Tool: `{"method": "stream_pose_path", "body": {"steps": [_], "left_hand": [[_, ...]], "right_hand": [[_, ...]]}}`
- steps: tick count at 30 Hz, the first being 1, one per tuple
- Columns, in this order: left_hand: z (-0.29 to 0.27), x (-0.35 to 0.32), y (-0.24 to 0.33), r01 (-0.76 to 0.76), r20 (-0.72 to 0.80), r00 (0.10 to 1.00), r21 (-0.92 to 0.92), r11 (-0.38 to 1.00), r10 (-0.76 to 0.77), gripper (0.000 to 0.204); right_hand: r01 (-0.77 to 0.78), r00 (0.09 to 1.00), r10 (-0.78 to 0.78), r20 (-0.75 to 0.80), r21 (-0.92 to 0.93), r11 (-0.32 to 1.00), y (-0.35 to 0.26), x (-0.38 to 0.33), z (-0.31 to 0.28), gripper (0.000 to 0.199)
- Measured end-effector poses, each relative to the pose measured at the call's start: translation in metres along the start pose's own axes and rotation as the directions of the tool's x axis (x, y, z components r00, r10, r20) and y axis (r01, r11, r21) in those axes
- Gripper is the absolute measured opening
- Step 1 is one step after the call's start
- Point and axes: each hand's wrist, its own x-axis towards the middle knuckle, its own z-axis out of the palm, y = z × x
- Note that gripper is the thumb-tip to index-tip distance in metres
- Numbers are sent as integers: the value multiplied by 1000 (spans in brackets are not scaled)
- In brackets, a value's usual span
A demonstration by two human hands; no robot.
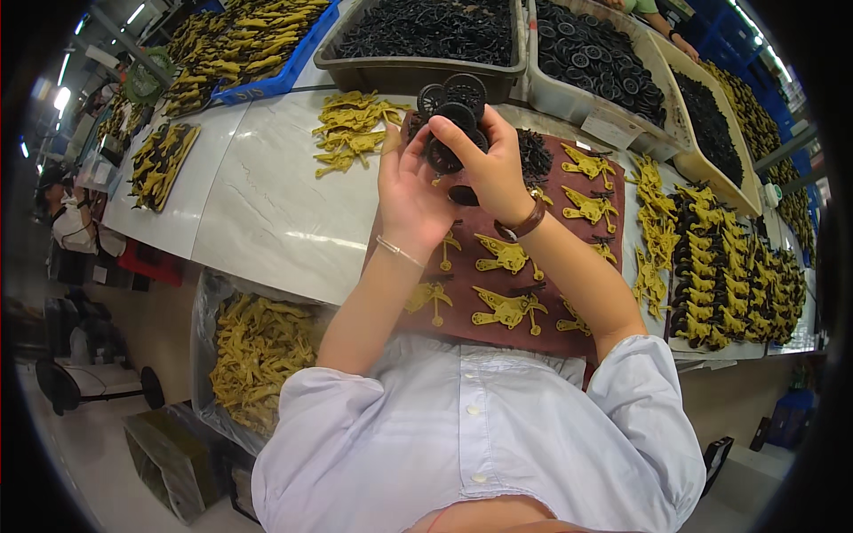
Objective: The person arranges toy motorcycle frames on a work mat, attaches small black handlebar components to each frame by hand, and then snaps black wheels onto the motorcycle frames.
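A: How are the hands set?

B: The left hand point(410, 188) and the right hand point(484, 164) are raised together above the brown mat point(582, 333). Both are closed on a cluster of black wheels point(453, 115). The left palm is turned inward behind the cluster; the right fingers are wrapped over its front.

A: Which way is the cluster aligned?

B: Its long axis is seen running away from the body, toward the trays. Two wheels project beyond the fingertips at the far end, with their flat faces turned up toward the camera. How the lower wheels lie cannot be told; they are hidden by the fingers.

A: What is found around the hands?

B: Yellow plastic parts point(506, 308) are laid out singly on the mat, below and to the right of the hands. A loose heap of yellow parts point(354, 129) is placed on the white table point(267, 200), to the left. A grey tray point(418, 75) filled with black wheels is set just beyond the hands. Rows of yellow and black assembled pieces point(720, 275) are stacked at the right.
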Motion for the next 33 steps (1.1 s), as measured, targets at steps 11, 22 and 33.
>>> {"method": "stream_pose_path", "body": {"steps": [11,22,33], "left_hand": [[-21,1,-22,93,-45,994,-76,993,-97,41],[-42,-8,3,-186,-36,975,406,895,219,21],[-92,16,92,-13,4,999,979,-205,-42,29]], "right_hand": [[13,1000,-14,-5,-137,990,14,-8,-4,25],[8,993,2,-116,82,997,-7,-35,-12,25],[-83,970,59,-235,-94,992,-12,-73,-88,21]]}}
